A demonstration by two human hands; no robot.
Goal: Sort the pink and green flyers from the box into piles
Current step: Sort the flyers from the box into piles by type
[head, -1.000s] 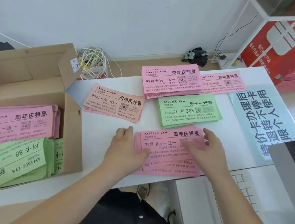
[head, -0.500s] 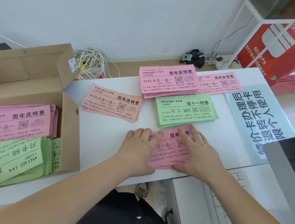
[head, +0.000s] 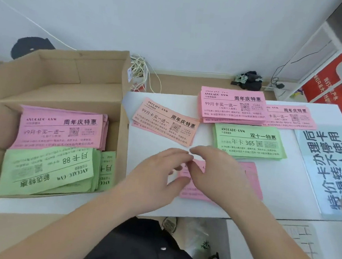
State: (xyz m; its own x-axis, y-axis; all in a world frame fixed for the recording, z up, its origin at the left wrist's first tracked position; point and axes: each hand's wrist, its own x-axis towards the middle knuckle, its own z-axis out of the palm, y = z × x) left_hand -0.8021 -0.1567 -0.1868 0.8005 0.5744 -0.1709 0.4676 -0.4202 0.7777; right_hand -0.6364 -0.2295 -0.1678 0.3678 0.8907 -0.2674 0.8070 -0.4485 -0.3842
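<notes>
You are hovering your left hand point(head: 158, 175) and right hand point(head: 217, 174), fingers loosely apart and gripping nothing, over the nearest pink flyer pile point(head: 250, 180) on the surface, seemingly squaring it.

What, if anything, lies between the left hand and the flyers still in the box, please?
Nothing visible blocks it. The left hand is over the near pink pile; bare white table and the low side wall of the open box separate it from the pink flyers and green flyers inside, reachable from above.
</notes>
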